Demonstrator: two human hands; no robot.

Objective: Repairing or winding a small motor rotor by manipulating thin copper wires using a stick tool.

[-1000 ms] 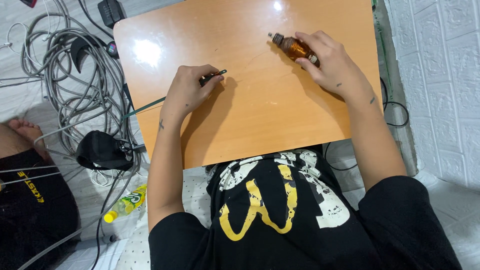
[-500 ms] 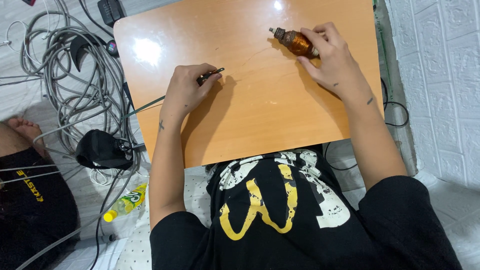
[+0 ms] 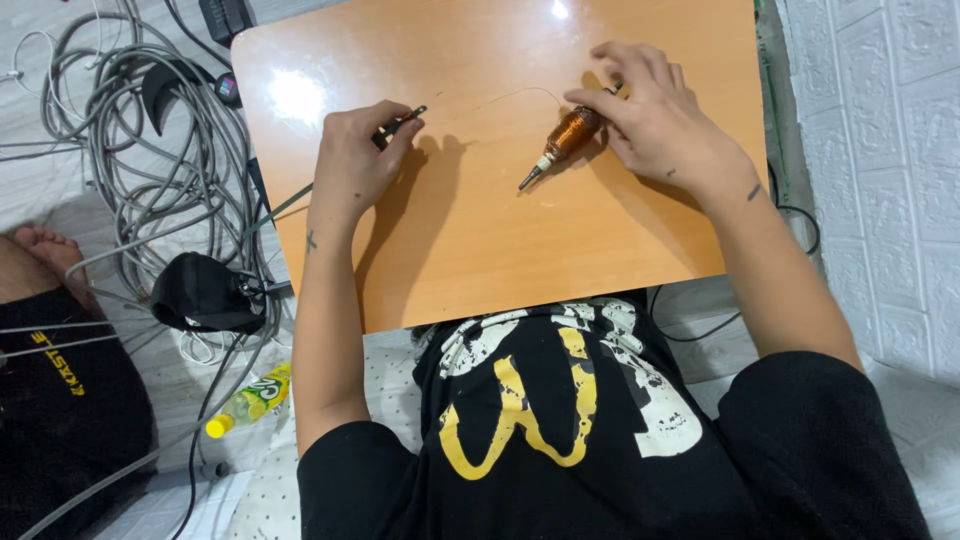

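Observation:
My left hand (image 3: 356, 160) rests on the wooden tabletop (image 3: 500, 250) and grips a thin dark pen-like tool (image 3: 405, 120) whose tip points right; a cable runs from it off the table's left edge. My right hand (image 3: 655, 120) holds a copper wire coil (image 3: 570, 135) wound on a small rod, lying tilted on the table with its pointed end toward the lower left. A fine wire (image 3: 510, 95) arcs from the coil toward the tool tip.
A tangle of grey cables (image 3: 120, 150) lies on the floor left of the table, with a black device (image 3: 205, 292) and a small yellow-capped bottle (image 3: 250, 395). Another person's bare foot (image 3: 45, 255) and dark-clad leg are at the far left. A white wall (image 3: 880, 150) stands at right.
My right hand has brought the coil down and left toward the table's middle and turned it so its tip points lower left. The left hand has barely moved.

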